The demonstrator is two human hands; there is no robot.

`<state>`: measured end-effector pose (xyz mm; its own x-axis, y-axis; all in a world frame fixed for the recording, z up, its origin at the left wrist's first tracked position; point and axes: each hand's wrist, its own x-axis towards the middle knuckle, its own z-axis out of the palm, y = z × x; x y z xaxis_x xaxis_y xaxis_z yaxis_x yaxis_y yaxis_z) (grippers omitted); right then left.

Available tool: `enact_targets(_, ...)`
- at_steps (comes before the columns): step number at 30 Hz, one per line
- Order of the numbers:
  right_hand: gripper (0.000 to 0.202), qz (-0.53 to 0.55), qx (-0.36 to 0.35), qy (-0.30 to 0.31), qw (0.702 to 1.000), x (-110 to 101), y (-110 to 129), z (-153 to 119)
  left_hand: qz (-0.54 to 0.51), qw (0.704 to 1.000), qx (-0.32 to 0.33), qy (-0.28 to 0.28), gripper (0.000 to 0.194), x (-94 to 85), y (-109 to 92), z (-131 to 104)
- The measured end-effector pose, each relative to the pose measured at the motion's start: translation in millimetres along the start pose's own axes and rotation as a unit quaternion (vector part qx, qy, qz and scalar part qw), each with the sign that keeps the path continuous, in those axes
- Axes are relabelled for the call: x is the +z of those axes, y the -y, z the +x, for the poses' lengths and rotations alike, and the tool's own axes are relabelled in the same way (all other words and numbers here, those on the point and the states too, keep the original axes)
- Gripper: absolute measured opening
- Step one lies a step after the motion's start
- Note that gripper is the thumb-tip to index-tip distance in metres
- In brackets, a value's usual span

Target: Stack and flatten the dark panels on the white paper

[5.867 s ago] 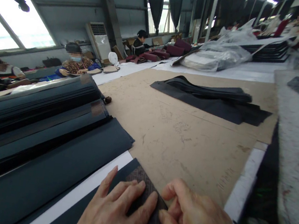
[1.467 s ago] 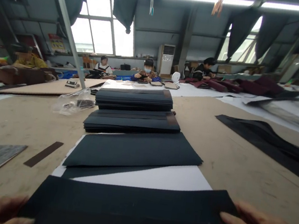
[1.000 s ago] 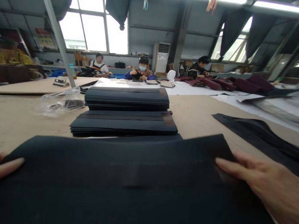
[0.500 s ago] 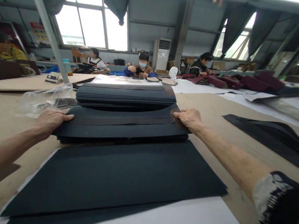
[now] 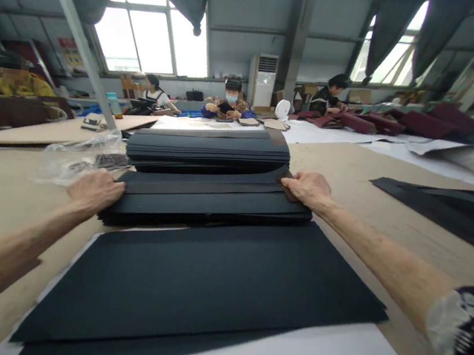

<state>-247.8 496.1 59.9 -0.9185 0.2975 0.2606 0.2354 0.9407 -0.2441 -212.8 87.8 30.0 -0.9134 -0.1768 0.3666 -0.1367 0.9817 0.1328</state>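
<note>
We press our left hand (image 5: 94,191) and right hand (image 5: 310,188) flat, fingers spread and grasping nothing, on the ends of the middle stack (image 5: 210,197) of flat, dark, matte sheets on the tabletop (image 5: 371,218). We count two stacks, with the taller stack (image 5: 208,149) behind, and one loose sheet (image 5: 206,281) nearest us, its near edge cut off.

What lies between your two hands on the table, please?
In the head view, a low stack of black sheets spans from left hand to right hand.
</note>
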Motion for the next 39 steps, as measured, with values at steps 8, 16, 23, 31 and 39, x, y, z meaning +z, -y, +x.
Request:
enact_targets(8,0.026,-0.003,-0.219,-0.154,0.963,8.1,-5.9,-16.2,0.003,0.978,0.209,-0.006,0.052,5.0,-104.3,-8.4)
enact_targets(16,0.023,-0.011,-0.501,-0.184,0.845,4.3,-41.6,-46.3,-0.065,0.908,0.405,0.091,0.052,17.0,-214.1,-18.2)
enact_targets(23,0.042,-0.065,-0.655,-0.216,0.721,1.6,-43.8,-61.8,-0.042,0.897,0.425,0.113,0.045,28.3,-225.2,-16.8)
enact_targets(31,0.03,0.012,-0.677,-0.277,0.682,12.3,-36.2,-56.0,-0.017,0.906,0.411,0.105,0.055,31.1,-228.3,-14.2)
enact_targets(39,0.013,-0.013,-0.545,-0.134,0.827,19.3,-65.3,-60.3,-0.056,0.9,0.413,0.127,0.044,38.3,-226.1,-11.7)
